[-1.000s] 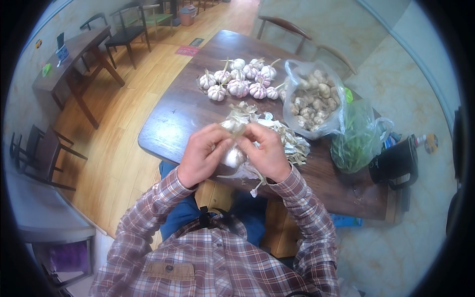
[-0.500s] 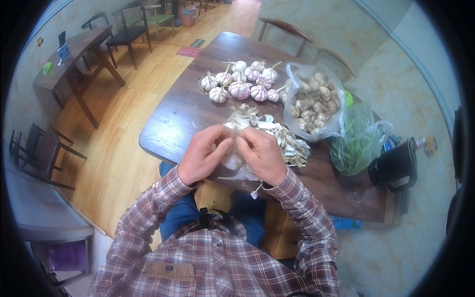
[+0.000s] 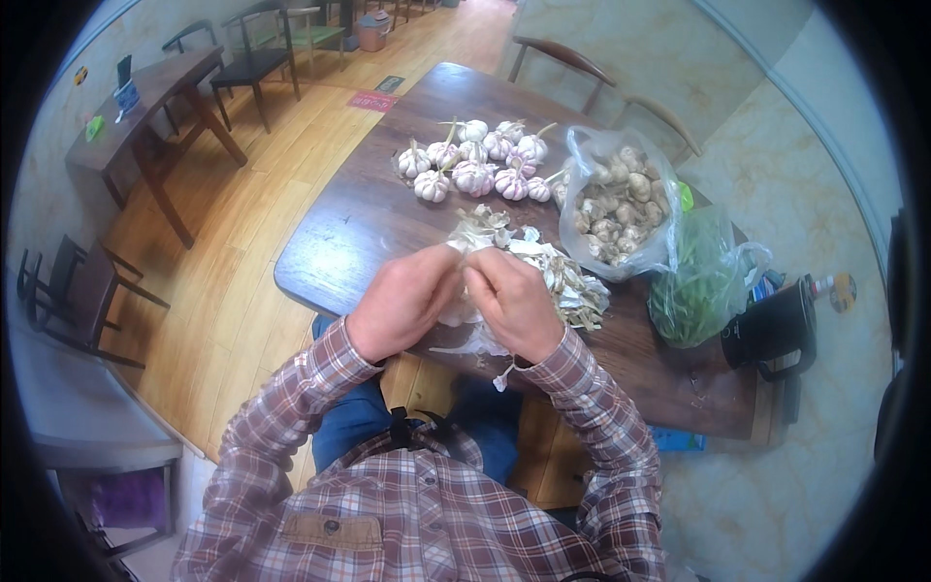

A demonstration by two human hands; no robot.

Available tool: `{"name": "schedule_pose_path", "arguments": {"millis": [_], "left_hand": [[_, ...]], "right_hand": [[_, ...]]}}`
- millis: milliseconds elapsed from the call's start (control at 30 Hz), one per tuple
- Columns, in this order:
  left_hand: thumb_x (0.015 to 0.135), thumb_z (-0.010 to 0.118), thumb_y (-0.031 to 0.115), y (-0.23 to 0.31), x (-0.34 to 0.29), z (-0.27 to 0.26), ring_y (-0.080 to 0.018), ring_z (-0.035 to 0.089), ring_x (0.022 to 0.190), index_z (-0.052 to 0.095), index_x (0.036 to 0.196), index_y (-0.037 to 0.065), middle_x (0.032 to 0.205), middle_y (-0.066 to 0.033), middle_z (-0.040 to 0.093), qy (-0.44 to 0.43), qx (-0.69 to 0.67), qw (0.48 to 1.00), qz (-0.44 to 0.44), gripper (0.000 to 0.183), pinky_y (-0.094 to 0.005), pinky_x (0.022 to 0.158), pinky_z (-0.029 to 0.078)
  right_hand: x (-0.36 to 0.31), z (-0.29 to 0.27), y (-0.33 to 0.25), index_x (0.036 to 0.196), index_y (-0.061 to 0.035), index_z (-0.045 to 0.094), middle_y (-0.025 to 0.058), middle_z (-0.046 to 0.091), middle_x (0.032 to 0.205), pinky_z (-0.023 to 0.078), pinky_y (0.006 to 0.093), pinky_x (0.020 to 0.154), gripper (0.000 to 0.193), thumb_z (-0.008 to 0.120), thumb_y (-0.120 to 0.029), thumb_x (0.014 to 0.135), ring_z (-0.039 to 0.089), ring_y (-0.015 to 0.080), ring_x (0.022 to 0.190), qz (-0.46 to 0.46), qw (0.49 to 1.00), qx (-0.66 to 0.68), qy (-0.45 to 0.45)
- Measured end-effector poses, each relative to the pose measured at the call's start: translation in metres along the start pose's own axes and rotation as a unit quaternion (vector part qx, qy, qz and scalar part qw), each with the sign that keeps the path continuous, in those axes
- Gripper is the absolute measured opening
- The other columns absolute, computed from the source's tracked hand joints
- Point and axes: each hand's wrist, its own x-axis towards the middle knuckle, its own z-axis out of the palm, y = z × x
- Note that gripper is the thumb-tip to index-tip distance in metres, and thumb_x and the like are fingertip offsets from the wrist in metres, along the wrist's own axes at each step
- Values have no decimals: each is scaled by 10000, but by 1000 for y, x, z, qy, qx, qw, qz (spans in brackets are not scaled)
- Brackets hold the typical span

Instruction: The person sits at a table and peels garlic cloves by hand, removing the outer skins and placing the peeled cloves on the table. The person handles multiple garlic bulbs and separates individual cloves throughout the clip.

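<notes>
My left hand [image 3: 407, 299] and my right hand [image 3: 517, 299] meet over the table's near edge, fingers closed and fingertips together. Between them they pinch pale garlic, mostly hidden by the fingers, so whether it is a whole bulb or a part I cannot tell. Just beyond and to the right lies a heap of dry garlic skins [image 3: 572, 283]. Beneath my hands are loose white skins [image 3: 477, 339], and a thin stalk with a small purplish tip [image 3: 500, 382] hangs over the edge. Several cleaned garlic bulbs [image 3: 474, 177] with purple streaks sit in a group farther back.
An open clear plastic bag [image 3: 574, 155] of brownish, unpeeled bulbs stands right of the group. Beside it are a tied bag of green vegetables [image 3: 687, 301] and a black jug [image 3: 771, 330]. Chairs [image 3: 562, 56] stand behind the dark wooden table [image 3: 335, 247]; another table [image 3: 145, 92] is far left.
My left hand has rolled inward, so its back now shows and its thumb is hidden. My right fingers have curled in more tightly. The things on the table stay in place.
</notes>
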Motion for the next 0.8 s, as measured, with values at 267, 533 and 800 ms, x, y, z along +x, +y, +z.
{"name": "schedule_pose_path", "arguments": {"millis": [267, 533, 800], "left_hand": [[796, 643, 16, -2, 8, 2, -341, 571, 669, 550, 825, 39, 725, -131, 516, 64, 75, 989, 115, 100, -425, 567, 444], [801, 655, -5, 6, -11, 3, -321, 561, 663, 583, 863, -6, 871, -165, 615, 142, -17, 977, 159, 95, -373, 595, 455], [1053, 455, 180, 4, -22, 13, -82, 484, 685, 508, 1023, 57, 892, -67, 619, 80, -475, 875, -51, 137, -216, 619, 402]], "right_hand": [[0, 4, -5, 873, 5, 593, 98, 616, 687, 461, 332, 543, 106, 569, -89, 917, 595, 176, 577, 143, 977, 159, 20], [2, 5, 24, 823, -19, 607, 21, 600, 653, 372, 214, 448, 139, 550, -74, 937, 493, 52, 497, 312, 872, 370, 68], [0, -8, 26, 846, -51, 540, 11, 550, 650, 319, 203, 368, 126, 524, -95, 963, 419, 35, 433, 296, 877, 359, 123]]}}
